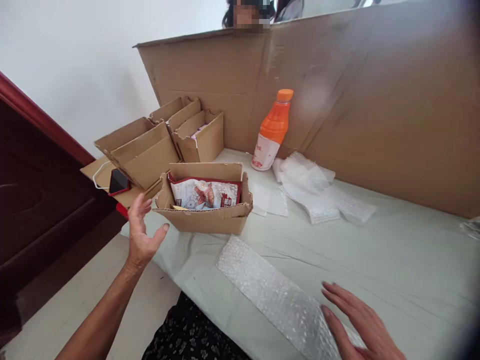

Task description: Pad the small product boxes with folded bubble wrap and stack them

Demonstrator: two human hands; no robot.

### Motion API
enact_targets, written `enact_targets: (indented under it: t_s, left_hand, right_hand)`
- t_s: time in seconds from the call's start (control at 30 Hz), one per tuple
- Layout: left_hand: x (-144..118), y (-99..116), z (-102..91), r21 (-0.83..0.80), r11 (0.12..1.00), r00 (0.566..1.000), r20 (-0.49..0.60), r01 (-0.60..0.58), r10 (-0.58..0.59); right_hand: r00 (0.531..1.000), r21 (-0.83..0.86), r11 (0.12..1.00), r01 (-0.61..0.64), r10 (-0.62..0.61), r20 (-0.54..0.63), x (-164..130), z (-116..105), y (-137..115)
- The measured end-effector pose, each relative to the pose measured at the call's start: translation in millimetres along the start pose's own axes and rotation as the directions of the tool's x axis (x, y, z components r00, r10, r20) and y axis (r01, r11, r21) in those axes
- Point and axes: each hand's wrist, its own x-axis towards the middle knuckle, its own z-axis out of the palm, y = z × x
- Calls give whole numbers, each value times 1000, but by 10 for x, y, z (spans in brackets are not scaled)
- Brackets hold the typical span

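My left hand [141, 237] is raised beside the left end of a small open cardboard box [210, 221], fingers apart and holding nothing. Inside that box stands a printed packet [205, 194] with dark red edges and a white front. A long strip of bubble wrap [268, 287] lies flat on the table's near side. Over its right end rests or hovers my right hand [360, 322], fingers spread; whether it touches the wrap I cannot tell.
More cardboard boxes [142, 155] stand at the back left, with a phone [119, 181] by them. An orange-capped bottle [272, 131] and several bubble wrap pieces [311, 187] sit before a tall cardboard panel [390, 100]. A person's head [247, 15] shows behind it.
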Motion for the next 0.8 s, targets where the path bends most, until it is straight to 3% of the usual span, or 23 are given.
enact_targets:
  t_s: [0.07, 0.17, 0.23, 0.37, 0.5, 0.63, 0.7, 0.8]
  left_hand:
    - [-83, -101, 44, -116, 976, 980, 103, 184, -173]
    - [-87, -132, 173, -205, 885, 884, 316, 417, -344]
    - [-71, -92, 270, -215, 841, 831, 397, 497, -390]
    - [-137, 25, 504, -260, 808, 803, 461, 529, -377]
    - [-290, 220, 860, -328, 809, 787, 567, 487, -244]
    - [-376, 549, 1280, -406, 811, 702, 712, 421, -7]
    - [-418, 709, 1461, -454, 815, 674, 730, 359, 110]
    - [-519, 866, 1642, -506, 828, 669, 705, 240, 237]
  right_hand:
    - [995, 73, 995, 66, -71, 73, 317, 193, -233]
    - [976, 201, 978, 58, -98, 195, 782, 545, -523]
    - [957, 286, 958, -13, -71, 282, 1051, 757, -657]
    - [942, 360, 916, -174, 49, 331, 1268, 896, -696]
    - [944, 243, 925, -293, 239, 227, 930, 625, -404]
    - [927, 115, 920, -375, 373, 39, 350, 247, -27]
    - [905, 62, 906, -418, 422, -59, 70, 118, 108]
    - [869, 11, 884, -467, 461, -178, -288, 36, 248]
